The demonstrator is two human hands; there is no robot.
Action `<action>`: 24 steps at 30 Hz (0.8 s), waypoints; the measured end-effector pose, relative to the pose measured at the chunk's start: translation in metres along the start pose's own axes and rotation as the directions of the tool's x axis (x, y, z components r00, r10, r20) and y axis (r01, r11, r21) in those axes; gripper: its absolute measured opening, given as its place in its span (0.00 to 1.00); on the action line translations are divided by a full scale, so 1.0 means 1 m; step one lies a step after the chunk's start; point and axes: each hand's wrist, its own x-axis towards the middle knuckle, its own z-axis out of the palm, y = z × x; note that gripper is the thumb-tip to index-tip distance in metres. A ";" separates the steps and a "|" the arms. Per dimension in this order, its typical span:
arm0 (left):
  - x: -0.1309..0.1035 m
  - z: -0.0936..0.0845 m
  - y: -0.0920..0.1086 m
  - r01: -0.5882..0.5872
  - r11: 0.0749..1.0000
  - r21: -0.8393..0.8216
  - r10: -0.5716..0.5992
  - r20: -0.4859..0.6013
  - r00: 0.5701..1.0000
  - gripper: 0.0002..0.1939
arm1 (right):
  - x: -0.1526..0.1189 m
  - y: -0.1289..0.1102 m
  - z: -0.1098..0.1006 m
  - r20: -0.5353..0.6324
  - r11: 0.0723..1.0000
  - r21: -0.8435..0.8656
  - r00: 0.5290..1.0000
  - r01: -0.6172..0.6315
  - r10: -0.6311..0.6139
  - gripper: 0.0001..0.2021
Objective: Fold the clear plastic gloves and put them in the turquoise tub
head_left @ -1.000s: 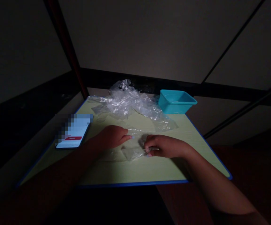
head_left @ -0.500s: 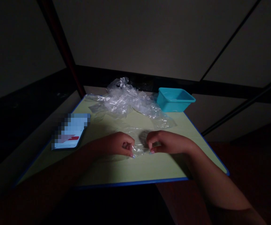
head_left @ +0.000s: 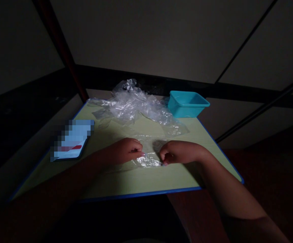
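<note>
A clear plastic bag [head_left: 148, 160] lies flat on the table between my two hands, shiny and creased along its near side. My left hand [head_left: 126, 150] is closed at the bag's left part, thumb and fingertips pinched on the film. Across from it, my right hand [head_left: 178, 152] curls its fingers and pinches the bag's near edge between thumb and forefinger. Both hands rest low over the tabletop. The bag's left portion is partly hidden beneath my left hand and wrist.
A heap of crumpled clear plastic bags [head_left: 136, 104] covers the table's far side. Right of it stands a turquoise plastic basket [head_left: 188, 104]. A phone [head_left: 72, 140] with a lit screen sits at the left. The pale table [head_left: 146, 185] has a blue edge, with dark panels behind.
My left hand has moved slightly up and away from the bag's near edge, baring more creased film. My right hand keeps its pinch. The whole view has shifted a little.
</note>
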 end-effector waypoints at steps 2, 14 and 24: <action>0.000 0.002 -0.001 0.006 0.999 0.040 -0.005 -0.018 1.000 0.16 | 0.001 0.002 0.000 -0.019 1.000 0.009 1.000 -0.022 0.022 0.02; -0.004 0.002 -0.002 0.118 0.988 -0.094 -0.125 -0.069 0.990 0.11 | 0.001 0.000 -0.002 -0.057 0.998 0.006 0.996 -0.064 0.064 0.02; 0.000 0.002 -0.002 0.068 0.998 0.003 -0.068 -0.064 0.996 0.08 | 0.005 0.002 0.000 -0.034 0.991 0.001 0.990 -0.134 0.134 0.05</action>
